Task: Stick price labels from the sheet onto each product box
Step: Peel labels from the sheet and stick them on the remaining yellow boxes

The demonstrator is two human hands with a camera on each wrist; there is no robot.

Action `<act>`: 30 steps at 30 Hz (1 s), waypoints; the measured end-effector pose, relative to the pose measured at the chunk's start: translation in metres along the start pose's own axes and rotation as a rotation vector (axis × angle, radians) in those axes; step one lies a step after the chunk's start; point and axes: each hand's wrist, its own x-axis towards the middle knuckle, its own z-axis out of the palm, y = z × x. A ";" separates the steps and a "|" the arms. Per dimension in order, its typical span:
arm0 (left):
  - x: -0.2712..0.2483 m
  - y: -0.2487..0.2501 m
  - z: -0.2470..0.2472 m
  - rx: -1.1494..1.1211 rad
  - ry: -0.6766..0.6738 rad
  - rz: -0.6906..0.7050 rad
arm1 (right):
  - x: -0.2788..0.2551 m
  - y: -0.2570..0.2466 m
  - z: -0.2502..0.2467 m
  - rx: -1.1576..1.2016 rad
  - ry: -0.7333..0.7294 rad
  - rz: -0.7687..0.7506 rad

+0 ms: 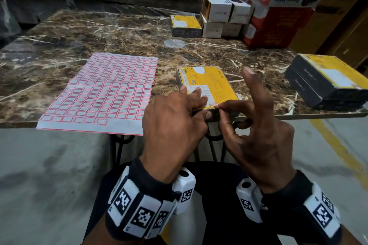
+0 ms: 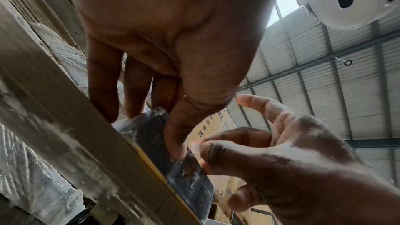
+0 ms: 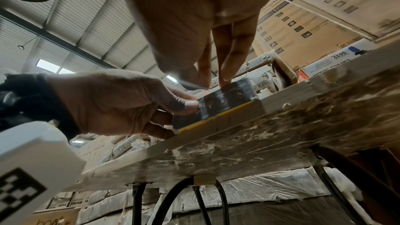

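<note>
A yellow product box [image 1: 211, 82] lies flat at the near edge of the marble table [image 1: 111, 32]. My left hand [image 1: 196, 103] grips it, fingers on its top and thumb [image 2: 175, 139] on its dark front side [image 3: 225, 98]. My right hand [image 1: 221, 106] pinches a small red-bordered price label [image 1: 214, 105] between thumb and a finger at the box's near right corner, with its index finger raised. The same label [image 2: 195, 146] shows beside my left thumb. The label sheet [image 1: 103, 91], with a red grid, lies to the left of the box.
Two stacked dark and yellow boxes [image 1: 326, 81] sit at the right edge. At the back stand another yellow box [image 1: 186, 25], small white boxes [image 1: 221, 16] and red and white cartons [image 1: 278, 24]. Black table legs [image 3: 216, 199] run under the near edge.
</note>
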 end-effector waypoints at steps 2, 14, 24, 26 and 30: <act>0.000 -0.002 0.002 0.001 -0.007 -0.006 | 0.001 -0.001 0.001 -0.003 0.004 0.004; -0.001 0.000 0.001 0.072 -0.038 -0.003 | 0.001 -0.004 0.002 -0.120 -0.043 -0.017; 0.001 0.001 0.000 0.098 -0.061 -0.005 | 0.001 -0.007 0.003 -0.151 -0.039 -0.042; 0.001 0.000 0.000 0.107 -0.062 0.001 | 0.000 -0.007 0.003 -0.155 -0.036 -0.050; 0.002 -0.002 0.000 0.101 -0.053 0.010 | 0.001 -0.007 0.005 -0.186 -0.019 -0.071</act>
